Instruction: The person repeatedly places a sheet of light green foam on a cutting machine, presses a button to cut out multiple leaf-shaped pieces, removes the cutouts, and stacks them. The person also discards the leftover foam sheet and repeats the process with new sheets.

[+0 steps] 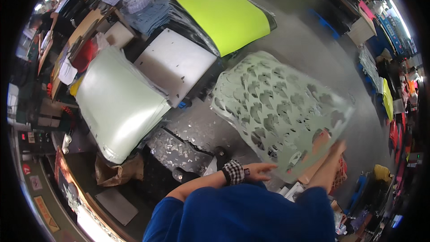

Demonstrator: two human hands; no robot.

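A pale green sheet [286, 103], punched with rows of leaf-like holes, stretches out in front of me and to the right. At its near left edge is my left hand [260, 171], its fingers closed at the border; a checked band circles that wrist. My right hand [338, 149] grips the near right edge, slightly smeared by motion. Through the holes and past the border, part of my right forearm shows. To the left, a stack of uncut pale green sheets [121, 103] has a smooth, shiny top.
A white board [174, 60] lies beyond the stack, with a bright yellow-green sheet pile [224, 15] farther off. Scraps [179, 150] litter the dark surface by my shoes. A brown paper bag [118, 170] stands at lower left. A person [53, 24] is at far left.
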